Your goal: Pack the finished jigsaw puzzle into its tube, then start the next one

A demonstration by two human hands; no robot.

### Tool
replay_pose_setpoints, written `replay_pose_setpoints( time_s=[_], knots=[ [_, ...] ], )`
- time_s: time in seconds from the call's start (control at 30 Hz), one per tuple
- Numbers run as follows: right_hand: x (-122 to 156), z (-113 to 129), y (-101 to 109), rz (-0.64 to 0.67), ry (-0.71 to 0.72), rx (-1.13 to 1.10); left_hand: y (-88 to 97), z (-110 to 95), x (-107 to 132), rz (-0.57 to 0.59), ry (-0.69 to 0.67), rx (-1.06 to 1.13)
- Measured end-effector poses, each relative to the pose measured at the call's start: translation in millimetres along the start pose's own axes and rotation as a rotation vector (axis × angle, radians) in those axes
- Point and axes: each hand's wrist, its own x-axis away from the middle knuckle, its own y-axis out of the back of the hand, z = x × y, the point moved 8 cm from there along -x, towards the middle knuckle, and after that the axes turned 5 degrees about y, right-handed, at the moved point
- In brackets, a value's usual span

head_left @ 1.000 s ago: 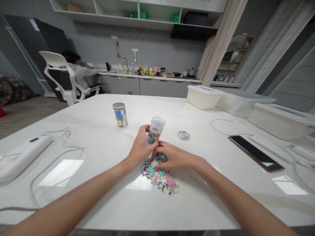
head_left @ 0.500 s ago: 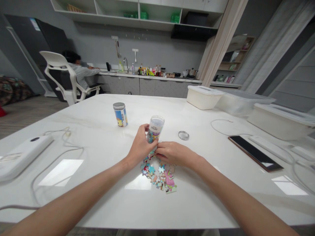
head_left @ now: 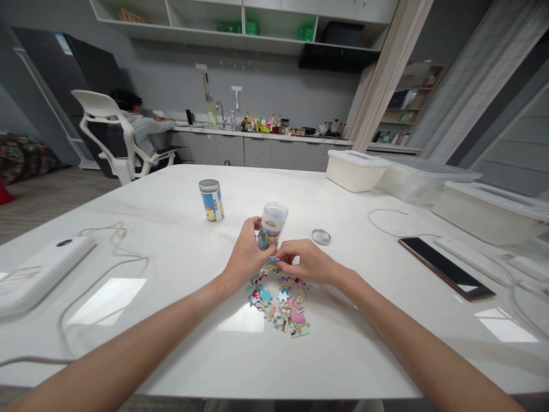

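Note:
My left hand (head_left: 253, 242) is wrapped round a clear plastic jar (head_left: 273, 224) with a colourful label, tilted over the table. Between the fingertips of my right hand (head_left: 303, 260) is a small blue and white jigsaw piece (head_left: 273, 260), close to the jar's lower end. Just below lies a loose pile of jigsaw pieces (head_left: 266, 296), with a pink and green group (head_left: 298, 317) at its right side. My right hand's shadowed fingers partly cover the pile's far edge. Beyond my right hand rests a round silver-rimmed lid (head_left: 321, 236).
A second jar (head_left: 211, 200) with a silver lid stands upright at the left. To the right lie a dark phone-like slab (head_left: 446, 268) and cables. Lidded bins (head_left: 355, 170) line the far right. A white device (head_left: 43, 274) sits left. A person (head_left: 143, 129) sits in the background.
My right hand has lifted slightly away from the jar's lower end, and a jigsaw piece now shows in its fingertips. My left hand and the jar have stayed nearly in place.

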Motion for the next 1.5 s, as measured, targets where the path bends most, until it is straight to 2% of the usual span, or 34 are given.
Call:
replay_pose_setpoints(
  time_s=[0.13,0.27,0.4,0.5,0.57,0.7,0.83,1.0,1.07,1.2,1.23,1.3,1.5],
  knots=[
    [1,-17,17,-0.148,-0.179,-0.288,0.4,5,-2,0.015,0.052,0.042],
    [1,-21,36,-0.283,-0.215,-0.405,-2.8,6,-2,0.043,0.055,0.036],
    [6,-18,70,-0.546,-0.178,-0.408,-8.3,-3,1,0.086,-0.057,-0.006],
    [11,-16,86,-0.662,-0.170,-0.314,-12.4,-8,5,0.131,-0.122,-0.023],
    [12,-16,89,-0.665,-0.163,-0.220,-12.9,-11,7,0.143,-0.143,-0.032],
    [10,-16,85,-0.572,-0.166,-0.083,-11.6,-13,7,0.143,-0.154,-0.042],
    [9,-14,82,-0.534,-0.196,-0.082,-11.8,-13,7,0.146,-0.154,-0.046],
    [11,-13,89,-0.575,-0.207,-0.106,-10.9,-9,5,0.116,-0.124,-0.030],
    [11,-17,82,-0.452,-0.252,-0.090,-8.6,-5,3,0.087,-0.092,-0.024],
    [11,-18,33,0.156,-0.257,0.061,-5.9,0,0,0.060,-0.047,-0.011],
    [14,-17,20,0.269,-0.234,0.097,-5.9,1,0,0.060,-0.047,-0.010],
    [16,-16,6,0.355,-0.204,0.143,-6.5,1,0,0.063,-0.054,-0.008],
    [15,-18,-10,0.392,-0.244,0.062,-8.9,3,0,0.077,-0.044,-0.007]
  ],
)
